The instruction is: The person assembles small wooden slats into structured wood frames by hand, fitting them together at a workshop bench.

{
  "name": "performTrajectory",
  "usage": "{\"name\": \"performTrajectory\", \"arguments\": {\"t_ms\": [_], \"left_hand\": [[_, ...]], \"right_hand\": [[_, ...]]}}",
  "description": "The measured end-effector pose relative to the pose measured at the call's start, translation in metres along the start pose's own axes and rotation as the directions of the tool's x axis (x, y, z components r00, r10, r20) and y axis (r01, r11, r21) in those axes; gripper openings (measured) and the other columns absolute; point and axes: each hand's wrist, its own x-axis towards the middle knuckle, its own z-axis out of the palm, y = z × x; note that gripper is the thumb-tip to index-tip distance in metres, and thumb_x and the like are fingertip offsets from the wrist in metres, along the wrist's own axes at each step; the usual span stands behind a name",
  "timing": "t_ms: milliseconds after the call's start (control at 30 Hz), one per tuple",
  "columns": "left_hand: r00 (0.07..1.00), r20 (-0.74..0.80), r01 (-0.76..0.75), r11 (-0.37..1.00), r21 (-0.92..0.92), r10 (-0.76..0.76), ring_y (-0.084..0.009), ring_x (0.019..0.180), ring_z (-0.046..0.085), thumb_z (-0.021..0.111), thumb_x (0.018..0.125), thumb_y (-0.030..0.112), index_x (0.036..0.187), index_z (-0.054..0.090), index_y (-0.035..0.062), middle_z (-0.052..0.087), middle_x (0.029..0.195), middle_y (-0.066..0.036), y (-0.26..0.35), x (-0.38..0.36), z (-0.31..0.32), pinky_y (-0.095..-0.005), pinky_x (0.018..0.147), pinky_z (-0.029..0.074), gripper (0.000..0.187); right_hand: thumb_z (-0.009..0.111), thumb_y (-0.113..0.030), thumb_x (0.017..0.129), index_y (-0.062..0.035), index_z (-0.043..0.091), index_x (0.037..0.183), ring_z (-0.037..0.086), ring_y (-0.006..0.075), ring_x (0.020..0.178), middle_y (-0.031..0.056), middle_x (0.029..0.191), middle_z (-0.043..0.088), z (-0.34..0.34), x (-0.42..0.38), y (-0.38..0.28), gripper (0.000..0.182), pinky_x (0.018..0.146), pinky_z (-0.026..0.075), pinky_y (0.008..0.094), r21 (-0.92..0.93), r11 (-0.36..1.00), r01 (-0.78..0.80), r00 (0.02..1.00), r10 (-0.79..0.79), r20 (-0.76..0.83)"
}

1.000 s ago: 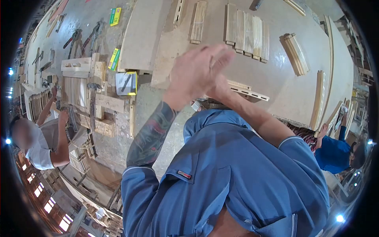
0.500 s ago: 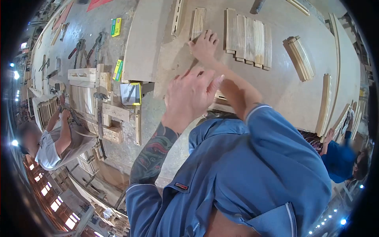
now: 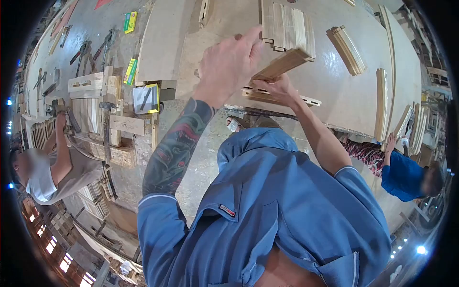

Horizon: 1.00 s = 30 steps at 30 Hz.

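Observation:
My right hand (image 3: 279, 90) is closed around the lower end of a short wooden slat (image 3: 286, 63), which is raised and tilted above the bench. Close to the slat's lower end is my left hand (image 3: 225, 66), with its fingers curled in; whatever they hold, if anything, is hidden. Below the slat, a slotted wooden rail (image 3: 282, 97) lies along the near bench edge. Beyond my hands, several slats stand side by side in a row (image 3: 291, 28). Another slotted rail (image 3: 204, 12) lies at the far side.
A bundle of slats (image 3: 348, 50) and long strips (image 3: 381, 105) lie to the right. On the left are pliers (image 3: 81, 51), a hammer (image 3: 107, 106), yellow-green boxes (image 3: 130, 71) and an open box (image 3: 146, 99). One co-worker (image 3: 48, 174) is at left, another (image 3: 406, 172) at right.
My right hand has picked up a slat from the far side of the bench and drawn it back towards me. My left hand has moved slightly up. The view has shifted.

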Motion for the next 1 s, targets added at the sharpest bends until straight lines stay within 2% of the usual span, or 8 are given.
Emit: {"name": "performTrajectory", "arguments": {"t_ms": [167,300,400,633,667,800,900,1000], "left_hand": [[1.000,0.019,0.003,0.999,0.048,-0.004,-0.0381,0.084,0.068,0.047,0.102,0.040,0.138,0.053,0.0231,0.072,0.092,-0.014,0.001,-0.003,-0.005,-0.0493,0.071,0.052,0.041],[0.999,0.015,0.034,0.999,-0.016,-0.034,-0.0389,0.083,0.067,0.045,0.102,0.044,0.138,0.053,0.0214,0.072,0.090,-0.014,0.001,-0.002,-0.006,-0.0502,0.071,0.052,0.043],[1.000,-0.028,-0.001,0.996,-0.092,-0.002,-0.0392,0.084,0.067,0.045,0.101,0.051,0.136,0.056,0.0165,0.071,0.089,-0.017,0.008,0.005,-0.005,-0.0503,0.072,0.051,0.050],[0.997,0.076,-0.012,0.996,0.090,0.005,-0.0354,0.091,0.067,0.056,0.093,0.056,0.121,0.064,0.0087,0.069,0.096,-0.019,0.028,0.011,0.006,-0.0465,0.079,0.053,0.055],[0.998,0.062,-0.006,0.996,0.093,0.000,-0.0353,0.090,0.067,0.057,0.092,0.056,0.120,0.065,0.0080,0.069,0.096,-0.018,0.027,0.012,0.008,-0.0461,0.079,0.053,0.056],[0.997,0.072,0.013,0.993,0.116,-0.022,-0.0346,0.091,0.068,0.060,0.090,0.057,0.118,0.066,0.0059,0.070,0.100,-0.016,0.034,0.014,0.005,-0.0442,0.078,0.054,0.059],[0.993,0.110,0.024,0.992,0.121,-0.037,-0.0346,0.091,0.068,0.060,0.089,0.059,0.118,0.066,0.0051,0.070,0.100,-0.017,0.036,0.015,0.003,-0.0437,0.078,0.054,0.062],[0.991,0.125,0.030,0.993,0.116,-0.044,-0.0355,0.090,0.068,0.059,0.089,0.062,0.118,0.066,0.0041,0.070,0.099,-0.017,0.036,0.013,0.002,-0.0435,0.077,0.054,0.065]], "right_hand": [[0.072,-0.020,0.085,-0.0053,0.075,0.102,0.070,0.0250,0.077,0.0150,0.088,0.074,0.009,-0.002,-0.005,0.022,0.073,0.055,0.0336,-0.383,0.879,0.284,0.957,-0.287,0.051],[0.075,-0.015,0.083,-0.0021,0.071,0.099,0.070,0.0223,0.082,0.0113,0.093,0.073,0.018,-0.010,0.007,0.021,0.074,0.054,0.0361,-0.439,0.883,0.168,0.985,-0.167,0.041],[0.069,-0.018,0.085,-0.0168,0.071,0.110,0.067,0.0378,0.076,0.0172,0.079,0.069,0.027,-0.016,-0.006,0.025,0.065,0.053,0.0473,-0.718,0.683,0.134,0.988,-0.147,0.045],[0.064,-0.023,0.087,-0.0128,0.068,0.110,0.064,0.0424,0.095,0.0239,0.103,0.068,-0.014,0.015,0.013,0.025,0.087,0.049,0.0530,-0.535,0.758,0.373,0.927,-0.277,0.255],[0.061,-0.028,0.089,-0.0111,0.066,0.113,0.059,0.0403,0.111,0.0220,0.115,0.065,-0.031,0.035,-0.007,0.029,0.097,0.045,0.0503,-0.440,0.876,0.195,0.976,-0.130,0.174],[0.062,-0.024,0.087,-0.0085,0.053,0.131,0.043,0.0427,0.127,0.0167,0.132,0.052,-0.045,0.143,0.018,0.047,0.106,0.038,0.0459,-0.940,0.311,-0.140,0.876,-0.403,-0.264],[0.063,-0.019,0.084,-0.0072,0.047,0.133,0.042,0.0430,0.128,0.0186,0.133,0.051,-0.003,0.168,0.055,0.052,0.107,0.036,0.0476,-0.970,0.215,-0.115,0.858,-0.470,-0.206],[0.064,-0.015,0.081,-0.0053,0.046,0.130,0.047,0.0389,0.125,0.0168,0.132,0.052,0.025,0.136,0.043,0.053,0.104,0.040,0.0476,-0.878,0.478,-0.016,0.868,-0.429,-0.249]]}}
